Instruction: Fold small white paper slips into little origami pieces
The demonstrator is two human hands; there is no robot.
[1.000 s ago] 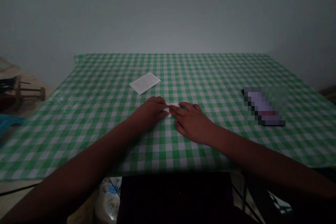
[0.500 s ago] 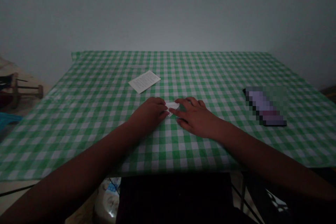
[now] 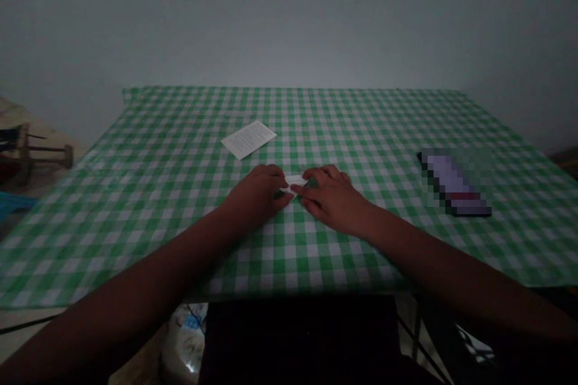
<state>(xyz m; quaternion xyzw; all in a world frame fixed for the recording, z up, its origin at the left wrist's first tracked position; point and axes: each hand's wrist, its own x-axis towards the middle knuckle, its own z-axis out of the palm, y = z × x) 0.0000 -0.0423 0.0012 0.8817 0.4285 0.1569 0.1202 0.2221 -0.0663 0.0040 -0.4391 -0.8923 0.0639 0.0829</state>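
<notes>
A small folded piece of white paper (image 3: 295, 181) lies on the green and white checked tablecloth (image 3: 180, 210) near the middle of the table. My left hand (image 3: 257, 195) rests on the cloth with its fingers curled and its fingertips pinching the paper's left end. My right hand (image 3: 332, 197) lies palm down against the paper's right end, thumb and fingers pressed on it. Most of the paper is hidden between the two hands.
A white printed sheet (image 3: 248, 139) lies flat further back on the cloth. A blurred-out dark oblong object (image 3: 454, 183) lies to the right. A grey wall stands behind the table. Wooden items (image 3: 31, 153) sit on the floor at the left.
My right hand has slid slightly left and its fingers have closed in on the paper. My left hand has stayed almost still.
</notes>
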